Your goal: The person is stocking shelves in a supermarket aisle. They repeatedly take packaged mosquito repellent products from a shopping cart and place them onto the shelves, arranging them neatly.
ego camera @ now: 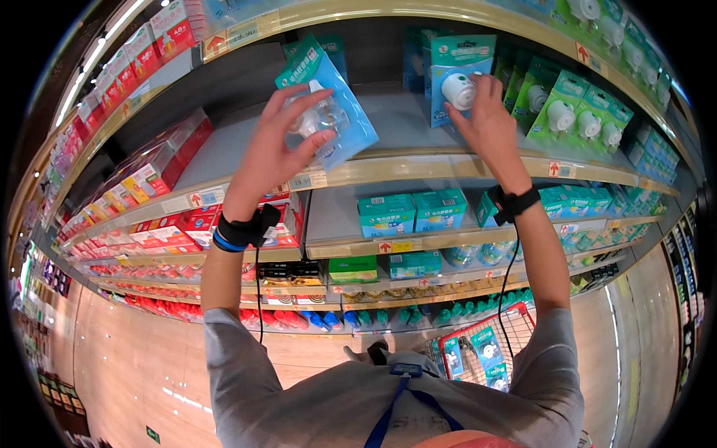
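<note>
My left hand grips a blue and green blister pack by its clear plastic bulge, with the card tilted above the front of an upper shelf. Further right, my right hand has its thumb and fingers around the white round device in a second blue and green blister pack, which stands upright on the same shelf. Behind it, more blue packs stand deeper in the shelf. Green blister packs with white devices are lined up to the right of my right hand.
Red boxes fill the shelf's left part. Teal boxes sit one shelf lower, behind a price rail. A wire shopping cart with several blister packs stands below at the right. Cables hang from both wrist straps.
</note>
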`<state>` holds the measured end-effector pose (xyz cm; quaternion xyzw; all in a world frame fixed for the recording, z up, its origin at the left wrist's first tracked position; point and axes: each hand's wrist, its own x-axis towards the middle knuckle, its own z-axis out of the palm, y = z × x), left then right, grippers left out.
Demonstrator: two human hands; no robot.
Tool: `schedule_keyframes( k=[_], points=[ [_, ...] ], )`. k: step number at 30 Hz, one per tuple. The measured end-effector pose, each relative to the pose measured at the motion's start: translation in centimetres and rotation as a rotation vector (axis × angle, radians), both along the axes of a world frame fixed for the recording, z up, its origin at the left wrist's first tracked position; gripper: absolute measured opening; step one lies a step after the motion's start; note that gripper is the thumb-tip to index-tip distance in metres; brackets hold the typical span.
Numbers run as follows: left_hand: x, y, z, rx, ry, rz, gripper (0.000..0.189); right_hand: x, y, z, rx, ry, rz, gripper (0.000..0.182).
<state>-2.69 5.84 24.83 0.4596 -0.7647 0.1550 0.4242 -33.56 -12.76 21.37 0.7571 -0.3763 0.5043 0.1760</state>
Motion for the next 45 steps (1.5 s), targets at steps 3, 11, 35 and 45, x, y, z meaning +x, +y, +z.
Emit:
schedule_keyframes(
  k=[3, 11, 35, 45],
  points=[
    [0.6, -1.0, 0.8, 0.008, -0.024, 0.068, 0.048, 1.1, -1.7, 0.0, 0.075, 0.062, -0.057, 0.069],
    [2.2, -4.4, 3.5, 0.131, -0.117, 0.066, 0.045, 1.9, -5.1, 0.8, 0.204, 0.154, -0.111, 0.068],
    [3.7, -8.4, 0.6, 0.037, -0.789, 0.304, 0.076, 10.6, -2.9, 3.2, 0.557, 0.276, 0.567, 0.081],
    [9.8, -9.6, 2.4, 0.278, 0.257, 0.187, 0.039, 17.1, -9.4, 4.3, 0.769, 0.292, 0.683, 0.029]
  ],
)
